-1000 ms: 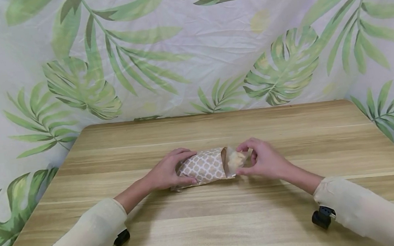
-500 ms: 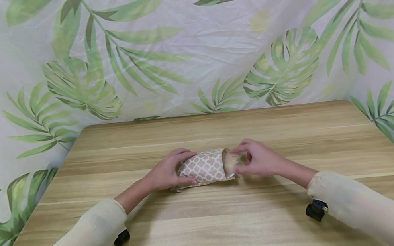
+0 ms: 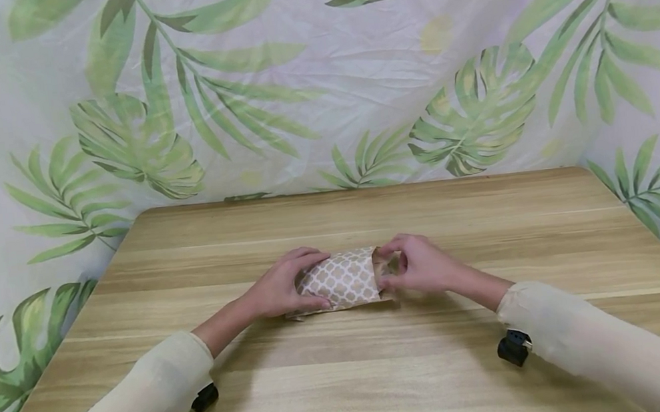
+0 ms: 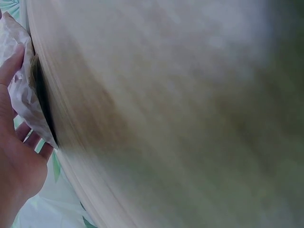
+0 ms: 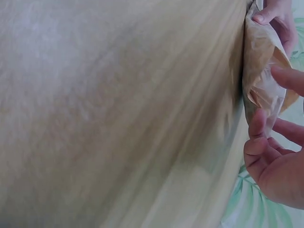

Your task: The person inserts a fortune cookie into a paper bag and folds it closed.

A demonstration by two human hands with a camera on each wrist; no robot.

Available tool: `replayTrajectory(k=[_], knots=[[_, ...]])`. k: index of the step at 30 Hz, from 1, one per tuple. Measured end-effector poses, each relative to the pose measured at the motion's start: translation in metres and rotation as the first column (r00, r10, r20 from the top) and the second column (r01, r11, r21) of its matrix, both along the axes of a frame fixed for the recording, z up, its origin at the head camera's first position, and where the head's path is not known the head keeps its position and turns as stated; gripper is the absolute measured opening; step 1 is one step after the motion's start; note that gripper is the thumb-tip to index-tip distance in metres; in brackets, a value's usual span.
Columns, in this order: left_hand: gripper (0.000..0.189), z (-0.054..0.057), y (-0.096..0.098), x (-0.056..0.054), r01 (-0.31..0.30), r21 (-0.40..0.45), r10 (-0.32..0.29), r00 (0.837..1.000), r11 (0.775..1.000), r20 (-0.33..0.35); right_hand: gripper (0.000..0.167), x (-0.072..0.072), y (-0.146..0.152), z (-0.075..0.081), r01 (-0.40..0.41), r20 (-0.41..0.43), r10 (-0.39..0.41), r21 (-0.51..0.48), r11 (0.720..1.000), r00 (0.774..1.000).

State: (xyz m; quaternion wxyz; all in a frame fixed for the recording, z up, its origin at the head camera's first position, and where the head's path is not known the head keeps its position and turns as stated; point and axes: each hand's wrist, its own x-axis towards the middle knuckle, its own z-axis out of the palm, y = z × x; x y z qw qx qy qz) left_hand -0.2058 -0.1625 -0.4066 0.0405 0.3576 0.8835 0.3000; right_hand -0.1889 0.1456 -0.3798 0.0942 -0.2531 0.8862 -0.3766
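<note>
A brown paper bag (image 3: 344, 280) with a white lattice print lies on its side in mid-table, its mouth facing right. My left hand (image 3: 275, 288) grips its closed end, thumb on the near side and fingers over the far side. At the mouth, my right hand (image 3: 424, 267) holds a clear plastic packet (image 5: 268, 92) between thumb and fingers, with the fingertips at the bag's rim. Most of the packet is inside the paper bag, so its contents are hidden now. The left wrist view shows the bag's crumpled side (image 4: 21, 90) under my left thumb.
The wood-grain table (image 3: 348, 378) runs back to a hanging cloth (image 3: 353, 82) printed with green leaves. Small black devices (image 3: 205, 399) sit under both sleeve cuffs.
My right hand has moved left, and the clear packet has slid deeper into the paper bag. Its pale yellowish contents showed earlier. My left hand and the bag have stayed in place.
</note>
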Motion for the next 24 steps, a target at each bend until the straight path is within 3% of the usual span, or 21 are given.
replayTrajectory(k=[13, 19, 24], knots=[[0.084, 0.0, 0.0, 0.0, 0.001, 0.008, -0.001, 1.0, 1.0, 0.001, 0.057, 0.001, -0.002, -0.006, 0.056, 0.056, -0.05, -0.1, 0.993, 0.997], [0.085, -0.001, -0.001, -0.001, 0.003, 0.006, -0.003, 1.0, 1.0, -0.001, 0.067, 0.003, 0.009, -0.001, 0.103, 0.061, -0.097, -0.098, 0.99, 0.993], [0.085, -0.001, -0.001, -0.001, 0.005, 0.012, -0.005, 1.0, 1.0, -0.003, 0.064, 0.007, 0.016, 0.001, 0.164, 0.076, -0.158, -0.072, 0.984, 0.984]])
